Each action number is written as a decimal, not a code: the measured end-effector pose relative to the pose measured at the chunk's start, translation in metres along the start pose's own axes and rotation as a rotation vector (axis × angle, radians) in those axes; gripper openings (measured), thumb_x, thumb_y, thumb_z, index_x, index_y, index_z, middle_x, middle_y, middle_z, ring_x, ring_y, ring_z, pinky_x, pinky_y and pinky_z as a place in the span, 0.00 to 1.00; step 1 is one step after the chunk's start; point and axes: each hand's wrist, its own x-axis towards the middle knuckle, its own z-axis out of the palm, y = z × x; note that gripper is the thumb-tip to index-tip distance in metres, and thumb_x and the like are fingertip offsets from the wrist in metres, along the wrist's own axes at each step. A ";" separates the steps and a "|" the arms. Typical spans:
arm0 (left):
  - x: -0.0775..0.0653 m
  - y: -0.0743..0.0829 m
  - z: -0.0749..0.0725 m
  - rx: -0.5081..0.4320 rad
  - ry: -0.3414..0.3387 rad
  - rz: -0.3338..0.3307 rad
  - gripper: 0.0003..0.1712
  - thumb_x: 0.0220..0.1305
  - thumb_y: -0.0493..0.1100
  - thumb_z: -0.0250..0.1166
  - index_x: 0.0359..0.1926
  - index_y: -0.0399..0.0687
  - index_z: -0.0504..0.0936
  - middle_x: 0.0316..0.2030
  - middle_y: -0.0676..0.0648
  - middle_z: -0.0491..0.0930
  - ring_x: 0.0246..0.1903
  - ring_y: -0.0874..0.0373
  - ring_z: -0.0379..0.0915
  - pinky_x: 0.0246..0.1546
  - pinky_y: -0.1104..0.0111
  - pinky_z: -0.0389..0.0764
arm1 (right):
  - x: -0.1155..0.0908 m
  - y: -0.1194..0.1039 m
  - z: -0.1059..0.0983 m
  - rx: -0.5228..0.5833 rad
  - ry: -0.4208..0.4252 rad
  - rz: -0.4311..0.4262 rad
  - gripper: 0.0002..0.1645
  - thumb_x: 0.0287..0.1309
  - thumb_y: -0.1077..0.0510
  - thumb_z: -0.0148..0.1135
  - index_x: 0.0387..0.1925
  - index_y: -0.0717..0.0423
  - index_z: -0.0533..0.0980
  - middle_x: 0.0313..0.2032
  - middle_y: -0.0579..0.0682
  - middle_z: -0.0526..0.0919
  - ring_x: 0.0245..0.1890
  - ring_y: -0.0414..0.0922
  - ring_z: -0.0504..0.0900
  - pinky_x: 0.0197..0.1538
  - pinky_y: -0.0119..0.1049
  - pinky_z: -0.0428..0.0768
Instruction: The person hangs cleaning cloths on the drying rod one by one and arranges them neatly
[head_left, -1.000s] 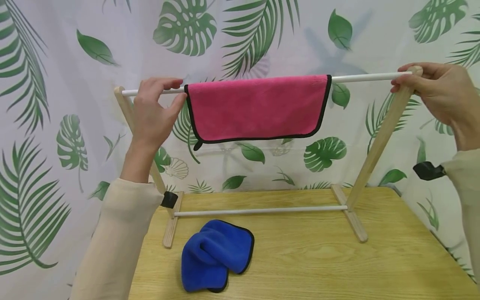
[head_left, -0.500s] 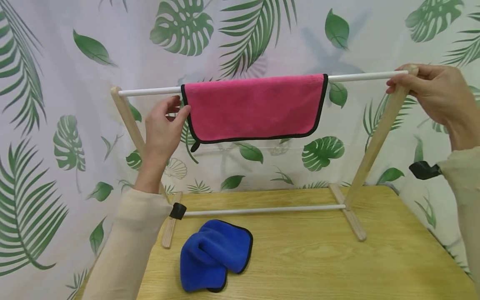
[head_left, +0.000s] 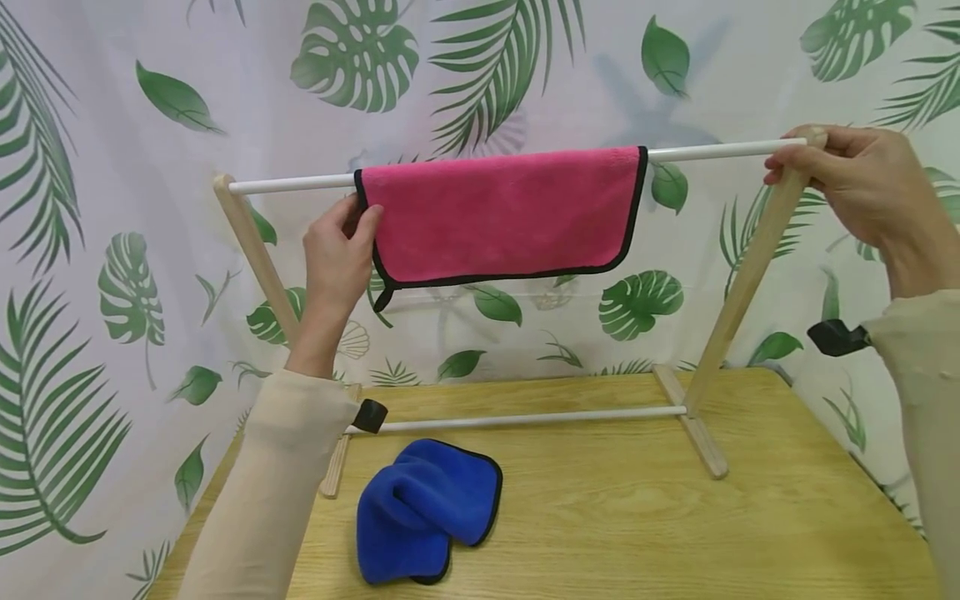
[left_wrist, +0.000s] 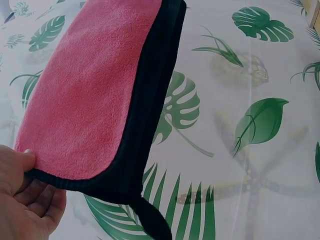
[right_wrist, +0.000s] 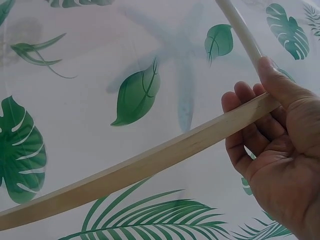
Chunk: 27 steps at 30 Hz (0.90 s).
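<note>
A pink towel (head_left: 502, 218) with black edging hangs folded over the white top rod (head_left: 292, 183) of a wooden drying rack. My left hand (head_left: 336, 262) pinches its left edge just under the rod. In the left wrist view the thumb of that hand (left_wrist: 27, 192) lies on the pink face, with the other fingers behind the black border. A black loop (left_wrist: 154, 220) dangles from the towel's lower corner. My right hand (head_left: 870, 175) grips the top of the right wooden post (head_left: 750, 279), where the rod ends. Its fingers wrap the post (right_wrist: 165, 160) in the right wrist view.
On the wooden table (head_left: 615, 508) a crumpled blue towel (head_left: 427, 508) with black edging lies in front of the rack. A lower white rod (head_left: 525, 417) joins the rack's feet. Behind stands a white curtain (head_left: 510, 333) printed with green leaves.
My left hand has come off the top rod, moved down and right, and taken hold of the pink towel's left edge. The right hand keeps its grip on the post.
</note>
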 end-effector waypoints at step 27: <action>0.004 -0.006 -0.043 0.084 0.329 -0.116 0.15 0.73 0.44 0.66 0.52 0.39 0.89 0.43 0.39 0.88 0.35 0.59 0.80 0.38 0.76 0.80 | 0.000 0.000 0.003 0.067 -0.018 -0.008 0.14 0.62 0.59 0.72 0.47 0.62 0.86 0.37 0.49 0.86 0.37 0.40 0.87 0.51 0.21 0.77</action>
